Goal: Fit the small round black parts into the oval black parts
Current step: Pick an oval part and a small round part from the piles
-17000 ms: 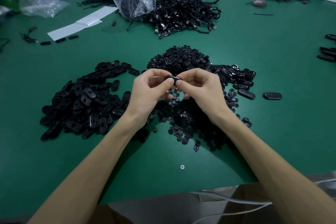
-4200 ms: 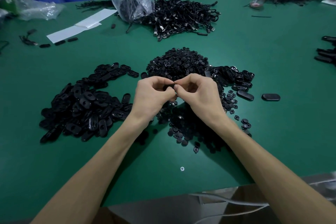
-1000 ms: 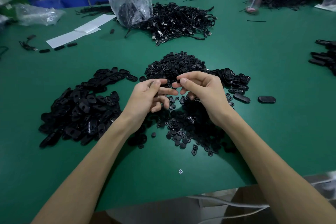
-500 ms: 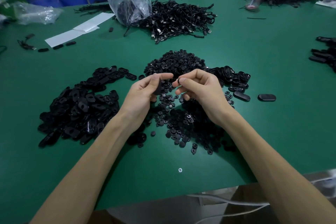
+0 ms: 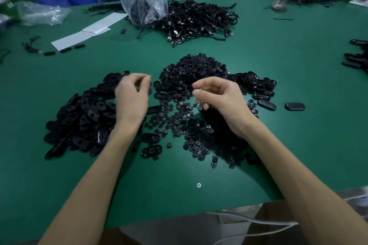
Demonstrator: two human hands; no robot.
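The left hand (image 5: 132, 99) hovers, blurred, over the oval black parts (image 5: 83, 117) heaped on the green surface (image 5: 298, 65). The right hand (image 5: 221, 99) hangs above the small round black parts (image 5: 191, 69). Both hands' fingers curl (holding anything? I cannot tell).

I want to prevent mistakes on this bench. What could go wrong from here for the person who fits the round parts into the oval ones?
1. The left hand is blurred over the oval parts; a hasty grab might knock some into the round parts, which lie close beside.
2. The forearm of the right hand hovers over loose round parts; it might sweep them across the green table.
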